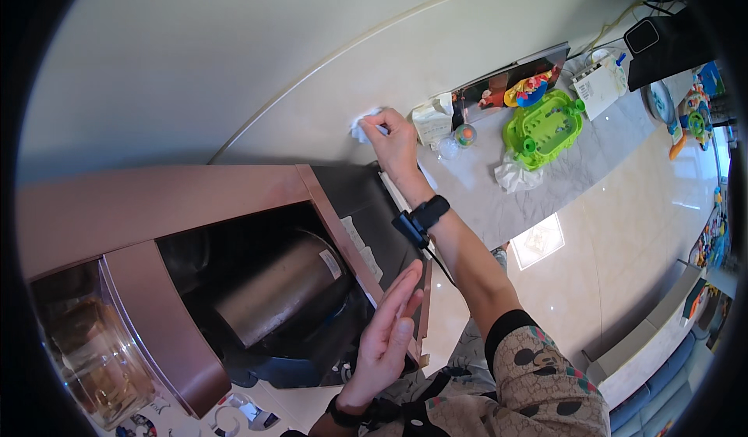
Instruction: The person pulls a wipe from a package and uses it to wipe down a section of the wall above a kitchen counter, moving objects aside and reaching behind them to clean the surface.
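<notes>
Between the thumb and fingers of my right hand [394,144] is a crumpled white tissue or cloth [361,133], pressed against the pale wall [315,124]. A black strap with a small device and cable [429,215] is around that wrist. Lower down, my left hand [383,343] holds nothing, its fingers straight and its thumb apart. It is in front of the edge of a rose-brown cabinet or appliance [163,332]; whether they touch I cannot tell. In its dark recess lies a metallic, cylinder-like surface [280,288]. A clear glass vessel [105,361] shows at lower left.
Right of my right hand, a marbled counter [467,203] carries a green plastic toy tray [543,127], crumpled white tissue [517,175], a white paper packet [433,120], a picture panel [480,99] and a white box-like device [599,89]. A bench [643,349] stands at lower right.
</notes>
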A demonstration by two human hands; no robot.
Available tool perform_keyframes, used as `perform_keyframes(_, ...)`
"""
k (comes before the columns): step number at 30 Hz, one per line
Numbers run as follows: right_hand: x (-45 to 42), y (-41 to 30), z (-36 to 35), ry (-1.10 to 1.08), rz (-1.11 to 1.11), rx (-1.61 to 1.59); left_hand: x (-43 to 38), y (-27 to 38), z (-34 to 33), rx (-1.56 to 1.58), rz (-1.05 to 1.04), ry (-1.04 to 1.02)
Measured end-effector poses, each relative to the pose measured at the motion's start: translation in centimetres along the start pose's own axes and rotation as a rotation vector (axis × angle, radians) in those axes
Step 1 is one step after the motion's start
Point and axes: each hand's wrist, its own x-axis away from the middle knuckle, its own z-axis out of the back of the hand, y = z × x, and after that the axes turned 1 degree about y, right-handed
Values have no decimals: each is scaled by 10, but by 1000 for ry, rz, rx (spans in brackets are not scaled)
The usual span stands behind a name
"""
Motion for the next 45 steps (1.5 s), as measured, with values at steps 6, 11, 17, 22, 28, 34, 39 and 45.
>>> perform_keyframes(6, 12, -13, -7, 35, -25, -76, 3, 5, -6, 28, 27, -12)
perform_keyframes(11, 4, -31, -15, -38, -1, -42, 0, 10, -4, 31, -14, -9)
perform_keyframes(17, 12, -42, -25, 0, 9, -234, 2, 1, 3, 48, -15, 3)
perform_keyframes(22, 8, -49, -24, -99, 33, -85, 15, 6, 5, 58, -12, 45)
perform_keyframes(28, 5, -89, -23, -166, 257, -111, 24, 3, 9, 69, 3, -26)
perform_keyframes(34, 12, -76, -21, -320, 218, 11, 28, 16, 7, 56, -12, -23)
perform_keyframes(39, -3, -125, -28, -531, 550, -101, 27, 11, 9, 66, -20, 10)
perform_keyframes(45, 12, -55, -31, -479, 631, 129, 24, 17, 5, 39, -27, -6)
